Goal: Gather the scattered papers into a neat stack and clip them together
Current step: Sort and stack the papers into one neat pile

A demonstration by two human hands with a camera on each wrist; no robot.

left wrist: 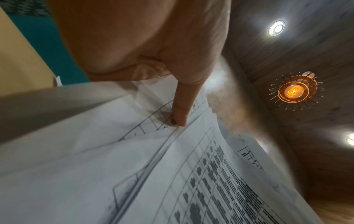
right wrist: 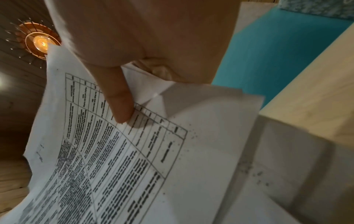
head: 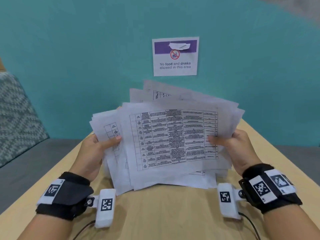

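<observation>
A loose, uneven bundle of white papers printed with tables stands tilted above the wooden table, its sheets fanned out at different angles. My left hand grips the bundle's left edge, thumb on the front sheets. My right hand grips the right edge the same way. In the left wrist view my thumb presses on the papers. The right wrist view shows my thumb on the top sheet. I see no clip in any view.
A teal wall with a "No food and drinks" notice stands behind the table. A grey sofa seat with a patterned cushion lies to the left. Ceiling lamps appear in the wrist views.
</observation>
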